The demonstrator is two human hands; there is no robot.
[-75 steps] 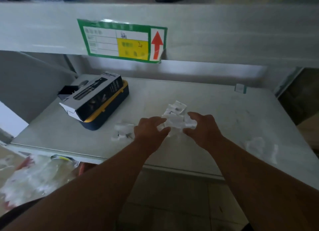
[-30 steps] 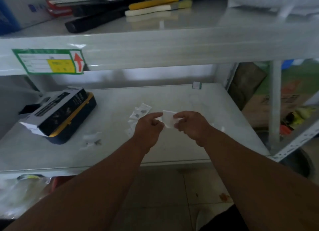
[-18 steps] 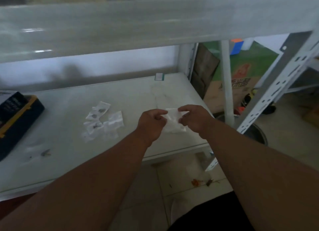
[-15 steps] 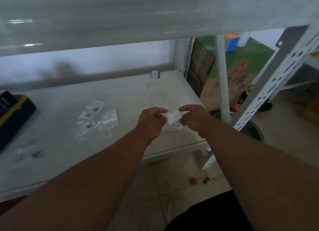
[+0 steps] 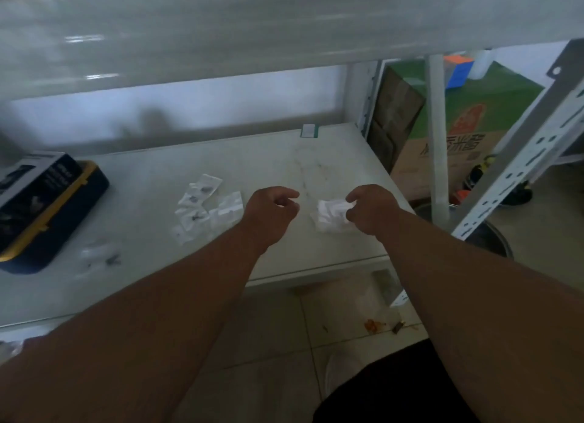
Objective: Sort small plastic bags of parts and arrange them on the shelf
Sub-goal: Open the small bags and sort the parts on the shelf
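Under the broad pale upper board, the white shelf (image 5: pixel 151 182) runs from the left edge to the slotted metal upright (image 5: pixel 518 166) at the right. Beyond that right end stands a green and brown carton (image 5: pixel 467 132), with a coloured cube (image 5: pixel 458 70) on top of it. On the shelf's left part lies a dark blue case with yellow trim (image 5: pixel 63 220), and a black printed box (image 5: pixel 30 187) rests on its lid; what either holds cannot be seen. Near the middle of the shelf lies a loose cluster of small clear bags (image 5: pixel 205 206), several with dark bits inside. A further bag with dark parts (image 5: pixel 101 255) lies apart, just in front of the case. The right hand (image 5: pixel 369 209) pinches a crumpled white bag (image 5: pixel 331 212) at its right edge between thumb and curled fingers; the bag sticks out to the left of the fingertips, low over the shelf, and its contents cannot be made out. The left hand (image 5: pixel 268 214) hovers just left of that bag, apart from it, fingers loosely curled around nothing. A small green-edged tag (image 5: pixel 309 130) stands at the shelf's back edge.
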